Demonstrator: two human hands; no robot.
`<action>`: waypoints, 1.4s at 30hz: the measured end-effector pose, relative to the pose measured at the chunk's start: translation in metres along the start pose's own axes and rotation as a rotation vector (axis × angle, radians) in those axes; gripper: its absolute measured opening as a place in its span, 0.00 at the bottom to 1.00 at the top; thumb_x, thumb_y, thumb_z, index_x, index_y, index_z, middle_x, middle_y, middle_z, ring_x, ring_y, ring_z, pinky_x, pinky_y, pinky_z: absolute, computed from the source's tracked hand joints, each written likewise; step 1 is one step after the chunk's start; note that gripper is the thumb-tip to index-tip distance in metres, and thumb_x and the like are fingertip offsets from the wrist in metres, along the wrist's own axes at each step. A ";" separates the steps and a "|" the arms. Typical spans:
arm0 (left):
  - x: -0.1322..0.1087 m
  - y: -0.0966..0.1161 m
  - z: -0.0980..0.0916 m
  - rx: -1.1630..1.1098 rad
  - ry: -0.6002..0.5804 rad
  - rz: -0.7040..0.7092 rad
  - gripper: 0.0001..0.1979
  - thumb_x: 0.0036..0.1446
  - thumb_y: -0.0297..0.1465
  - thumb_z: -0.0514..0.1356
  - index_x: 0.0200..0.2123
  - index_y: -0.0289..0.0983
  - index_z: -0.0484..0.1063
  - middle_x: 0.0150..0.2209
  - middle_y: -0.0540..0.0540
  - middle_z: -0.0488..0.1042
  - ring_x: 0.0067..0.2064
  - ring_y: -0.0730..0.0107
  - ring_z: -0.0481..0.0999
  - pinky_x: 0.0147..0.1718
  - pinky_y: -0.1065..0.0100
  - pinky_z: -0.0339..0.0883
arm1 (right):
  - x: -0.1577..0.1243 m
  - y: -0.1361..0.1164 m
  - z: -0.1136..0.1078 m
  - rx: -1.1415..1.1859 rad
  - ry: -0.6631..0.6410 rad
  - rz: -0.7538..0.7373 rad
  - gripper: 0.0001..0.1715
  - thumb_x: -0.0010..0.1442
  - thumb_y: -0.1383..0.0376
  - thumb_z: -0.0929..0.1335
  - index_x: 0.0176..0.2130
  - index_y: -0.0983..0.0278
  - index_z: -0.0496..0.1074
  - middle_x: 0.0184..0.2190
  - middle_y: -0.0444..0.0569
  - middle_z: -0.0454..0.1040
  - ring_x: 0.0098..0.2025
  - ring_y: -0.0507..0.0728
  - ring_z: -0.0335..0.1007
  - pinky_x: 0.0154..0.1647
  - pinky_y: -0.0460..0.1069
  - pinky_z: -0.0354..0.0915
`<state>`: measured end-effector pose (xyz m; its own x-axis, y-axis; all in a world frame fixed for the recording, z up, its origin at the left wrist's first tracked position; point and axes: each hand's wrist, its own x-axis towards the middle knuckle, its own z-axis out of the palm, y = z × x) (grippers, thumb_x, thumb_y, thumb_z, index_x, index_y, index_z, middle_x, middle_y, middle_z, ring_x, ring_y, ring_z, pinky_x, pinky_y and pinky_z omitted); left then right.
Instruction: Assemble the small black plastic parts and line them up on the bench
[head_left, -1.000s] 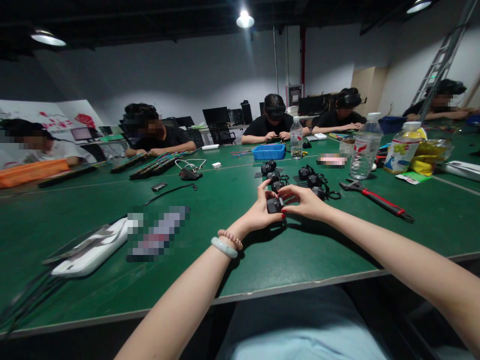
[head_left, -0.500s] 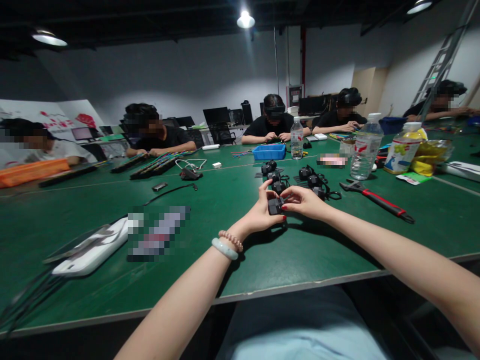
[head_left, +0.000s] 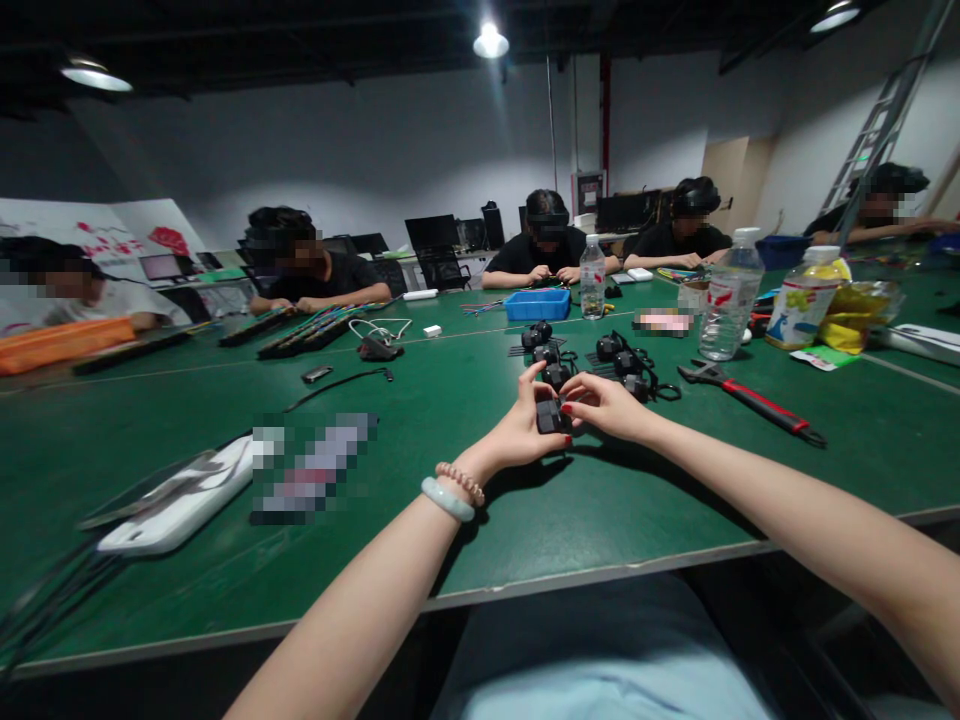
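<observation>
My left hand (head_left: 519, 425) grips a small black blocky part (head_left: 551, 416) between thumb and fingers, just above the green table. Bent in toward its right side, my right hand (head_left: 604, 404) has thumb and forefinger pinched at the part's edge; what lies between those fingertips is too small to tell. Beyond my fingers stands a row of similar black parts (head_left: 546, 352) with thin dark pieces beside them. To the right of that lies a second group of black parts (head_left: 624, 358) with dark loops attached.
An adjustable wrench (head_left: 757, 402) lies right of my right hand. Behind it stand a clear bottle (head_left: 726, 300) and a labelled bottle (head_left: 806, 298). A blue tray (head_left: 538, 304) sits farther back. At left are a white device (head_left: 184, 500) and cables. Several people work across the green table (head_left: 600, 510).
My right fingertips have shifted slightly upward along the black part's right side. The part stays in my left hand, turned a little. The whole view has drifted slightly.
</observation>
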<state>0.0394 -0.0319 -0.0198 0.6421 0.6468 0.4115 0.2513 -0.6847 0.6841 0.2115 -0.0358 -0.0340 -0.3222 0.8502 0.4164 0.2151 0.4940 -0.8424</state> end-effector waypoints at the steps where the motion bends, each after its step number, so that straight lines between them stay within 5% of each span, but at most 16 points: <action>1: 0.000 0.000 0.000 0.000 0.000 0.002 0.46 0.39 0.25 0.60 0.54 0.43 0.31 0.42 0.46 0.55 0.42 0.69 0.62 0.42 0.61 0.59 | 0.000 0.001 0.000 0.007 -0.002 -0.001 0.14 0.48 0.61 0.65 0.35 0.65 0.64 0.32 0.47 0.70 0.27 0.49 0.68 0.28 0.47 0.69; 12: -0.001 0.001 0.000 0.010 -0.027 0.010 0.46 0.40 0.26 0.61 0.54 0.43 0.31 0.42 0.46 0.54 0.41 0.69 0.63 0.42 0.61 0.60 | 0.000 0.002 0.002 0.066 -0.031 0.100 0.17 0.49 0.55 0.63 0.33 0.66 0.64 0.22 0.45 0.70 0.22 0.50 0.69 0.24 0.47 0.68; 42: 0.000 0.005 0.003 -0.045 -0.055 0.049 0.46 0.39 0.23 0.61 0.54 0.42 0.31 0.43 0.44 0.55 0.41 0.69 0.64 0.41 0.61 0.61 | 0.003 0.010 0.007 0.260 -0.026 0.323 0.20 0.50 0.51 0.61 0.27 0.66 0.61 0.15 0.42 0.66 0.16 0.51 0.67 0.17 0.45 0.67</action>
<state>0.0427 -0.0365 -0.0178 0.6920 0.5924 0.4125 0.1865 -0.6988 0.6906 0.2065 -0.0291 -0.0436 -0.3004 0.9474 0.1108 0.0704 0.1378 -0.9880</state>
